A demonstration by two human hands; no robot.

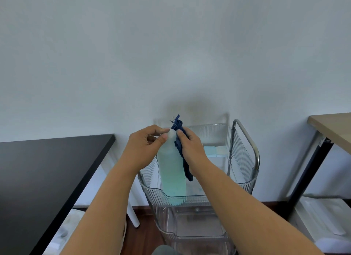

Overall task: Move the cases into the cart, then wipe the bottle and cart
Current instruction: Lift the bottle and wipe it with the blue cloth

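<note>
A tall pale-green translucent bottle (171,171) stands upright in the top tier of a clear plastic cart (190,196). My left hand (144,150) pinches the bottle's white cap from the left. My right hand (191,150) presses a dark blue cloth (179,138) against the bottle's right side near the top; the cloth hangs down past my palm. Pale blue and cream cases (215,151) lie flat at the back of the same top tier, partly hidden by my right hand.
A black table (47,171) stands to the left of the cart and a wooden-topped table (334,129) with a black leg to the right. The cart has a metal handle (247,138) on its right side. A white wall is right behind.
</note>
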